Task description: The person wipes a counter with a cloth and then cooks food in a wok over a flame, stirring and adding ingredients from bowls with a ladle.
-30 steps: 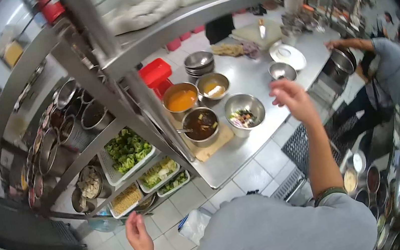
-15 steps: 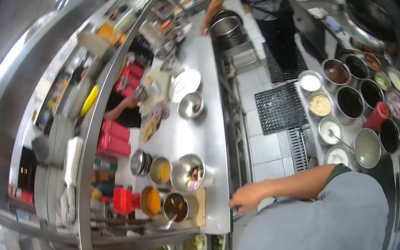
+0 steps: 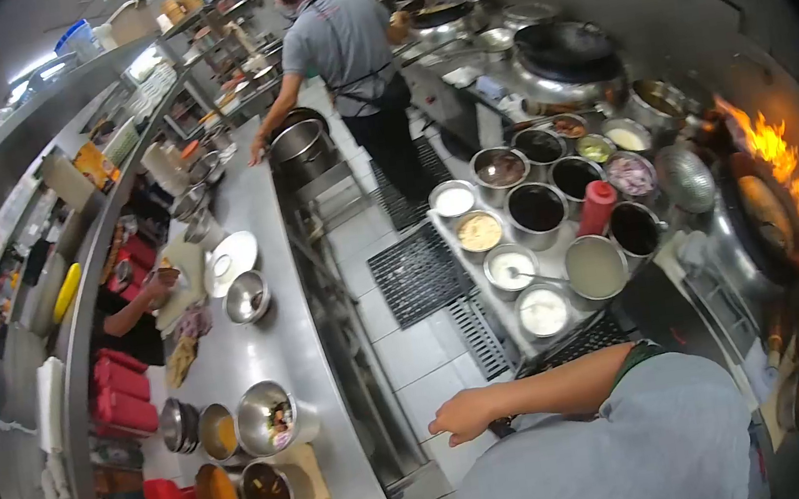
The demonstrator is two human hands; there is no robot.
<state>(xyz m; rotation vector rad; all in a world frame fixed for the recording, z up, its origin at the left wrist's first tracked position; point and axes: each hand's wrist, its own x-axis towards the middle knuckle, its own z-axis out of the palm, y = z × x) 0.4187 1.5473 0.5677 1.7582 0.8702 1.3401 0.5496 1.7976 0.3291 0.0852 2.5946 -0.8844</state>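
Right hand (image 3: 464, 416) hangs near white-filled metal pot (image 3: 542, 312); fingers loosely parted, apparently empty. Left hand out of frame, fingers unreadable.

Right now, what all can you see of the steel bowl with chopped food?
The bowl is round, wide-mouthed and shiny, metal by its look, upright and uncovered on the metal counter. Chopped pieces, pinkish, dark and pale, lie bunched to the right in view, leaving much of its smooth inside bare. Beside it stands a pot of brown liquid; whether they touch is unclear. No hand touches it; the right hand is well apart.
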